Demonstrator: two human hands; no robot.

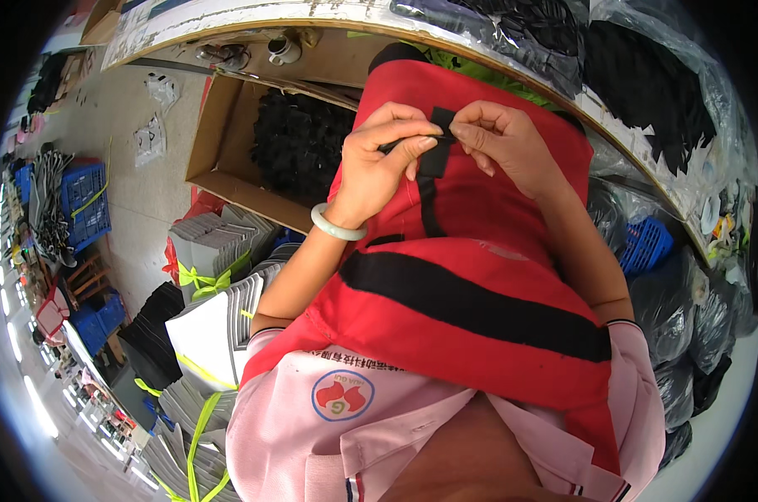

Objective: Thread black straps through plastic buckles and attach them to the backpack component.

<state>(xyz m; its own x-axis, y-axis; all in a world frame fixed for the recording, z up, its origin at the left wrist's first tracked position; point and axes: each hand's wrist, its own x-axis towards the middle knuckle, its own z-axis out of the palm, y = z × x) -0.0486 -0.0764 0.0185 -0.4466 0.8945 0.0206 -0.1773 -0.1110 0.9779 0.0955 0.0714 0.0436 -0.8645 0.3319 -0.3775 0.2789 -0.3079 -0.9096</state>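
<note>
Black strip (431,161) sits between the worker's hands above the red apron (487,209), its upper end poking over the fingertips and its longer lower end hanging beneath them. Sideways there's little slack, since the two hands nearly meet at it; below, the aproned lap lies close. The left hand (387,152), with a pale bangle (339,222) at the wrist, pinches its left side between thumb and forefinger. The right hand (510,144) pinches the opposite edge, thumb against forefinger. Just left of the lap, an open carton (209,159) holds dark pieces (299,142), its wall near the left forearm. Past the knees curves the edge of a worktable (237,20), apart from both hands, with black material (650,92) on its right stretch. Grey bundles (216,244) tied with yellow-green ribbon (201,280) stand beside the left elbow. Farther off, I see a blue crate (84,201).
</note>
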